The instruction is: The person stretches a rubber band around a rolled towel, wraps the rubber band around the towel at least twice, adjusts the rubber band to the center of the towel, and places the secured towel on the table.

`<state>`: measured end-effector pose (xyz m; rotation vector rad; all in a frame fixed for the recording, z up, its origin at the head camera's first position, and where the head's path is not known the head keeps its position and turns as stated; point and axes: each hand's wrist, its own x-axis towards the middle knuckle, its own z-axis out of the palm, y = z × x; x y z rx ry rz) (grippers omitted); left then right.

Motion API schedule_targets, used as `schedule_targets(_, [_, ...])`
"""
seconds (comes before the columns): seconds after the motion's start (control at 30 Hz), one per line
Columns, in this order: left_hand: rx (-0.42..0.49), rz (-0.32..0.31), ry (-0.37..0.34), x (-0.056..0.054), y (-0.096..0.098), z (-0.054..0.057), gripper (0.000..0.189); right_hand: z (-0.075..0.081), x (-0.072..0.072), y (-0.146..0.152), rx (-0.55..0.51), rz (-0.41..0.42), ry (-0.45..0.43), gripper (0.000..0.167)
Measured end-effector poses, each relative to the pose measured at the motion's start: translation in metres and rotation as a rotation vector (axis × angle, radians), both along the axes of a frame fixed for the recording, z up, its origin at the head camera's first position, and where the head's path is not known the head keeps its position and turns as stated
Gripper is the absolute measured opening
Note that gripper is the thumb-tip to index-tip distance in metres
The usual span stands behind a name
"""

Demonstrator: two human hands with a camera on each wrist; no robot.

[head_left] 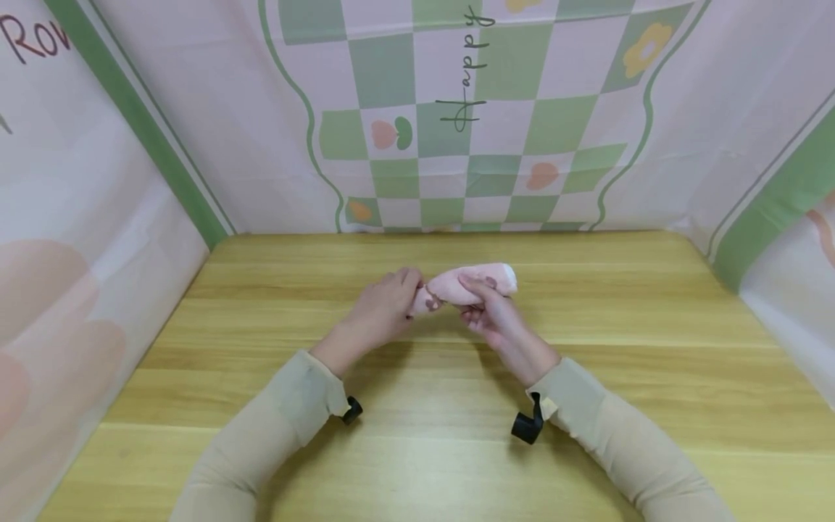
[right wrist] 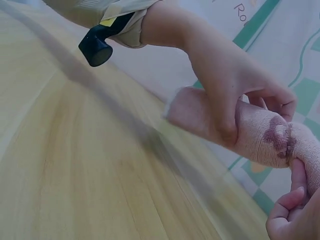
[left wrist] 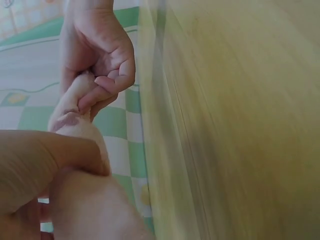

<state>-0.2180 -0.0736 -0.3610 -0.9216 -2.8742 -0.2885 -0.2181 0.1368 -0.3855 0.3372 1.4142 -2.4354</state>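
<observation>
A pink towel with darker brownish-red patches is rolled into a tube, bent and creased in the middle, a little above the wooden table. My left hand grips its left part from above, fingers curled over it. The right hand holds the other part, thumb lying along the top, and a pale end sticks out past it. In the right wrist view, the left hand wraps the roll while fingers of the right hand touch it near the crease. The left wrist view shows the right hand curled round the narrow end.
Under both arms lies the wood-grain table. A printed curtain with green checks hangs along its far edge, and more fabric hangs at the sides. Each wrist carries a small black camera.
</observation>
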Motion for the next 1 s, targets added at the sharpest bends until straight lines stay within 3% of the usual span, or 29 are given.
schedule_targets(0.23, [0.007,0.032,-0.013,0.001,-0.001,0.002,0.045,0.000,0.000,-0.002,0.008,0.009,0.007,0.011])
schedule_targets(0.43, [0.170,0.039,-0.129,-0.003,-0.006,0.002,0.046,0.001,0.002,0.001,-0.010,0.047,0.018,0.009])
schedule_targets(0.6, [0.298,0.039,-0.243,-0.007,-0.012,0.003,0.044,0.002,0.005,0.001,0.006,0.109,0.083,0.003])
schedule_targets(0.8, [0.366,0.026,-0.384,-0.010,-0.017,0.005,0.047,0.000,0.006,0.000,0.050,0.165,0.139,0.006])
schedule_targets(1.0, [0.399,-0.058,-0.461,-0.011,-0.021,0.003,0.048,0.002,0.004,0.002,0.047,0.165,0.139,0.007])
